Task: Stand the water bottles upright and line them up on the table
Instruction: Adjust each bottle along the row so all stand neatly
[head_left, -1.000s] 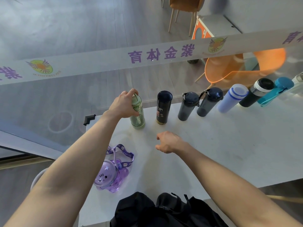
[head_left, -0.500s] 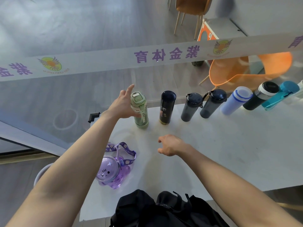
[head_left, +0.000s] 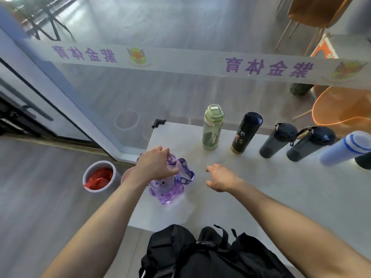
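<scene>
On the white table (head_left: 271, 199) a row of upright bottles runs along the far edge: a green bottle (head_left: 212, 127), a black bottle (head_left: 246, 133), two dark bottles (head_left: 278, 140) (head_left: 310, 143) and a white bottle with blue stripes (head_left: 345, 150). Near the table's left edge sits a purple bear-shaped bottle (head_left: 166, 189) with a purple strap. My left hand (head_left: 155, 164) is curled over its top and strap. My right hand (head_left: 219, 178) hovers over the table to its right, fingers loosely apart and holding nothing.
A black backpack (head_left: 200, 253) lies at the near edge. A glass wall with a lettered banner (head_left: 200, 63) stands right behind the bottles. A grey bin (head_left: 99, 176) with red contents is on the floor to the left. Another dark bottle (head_left: 364, 160) is cut off at the right.
My left hand let go of the green bottle, which stands upright, and came back down onto the purple bear bottle. The view swung left. My right hand stayed hovering.
</scene>
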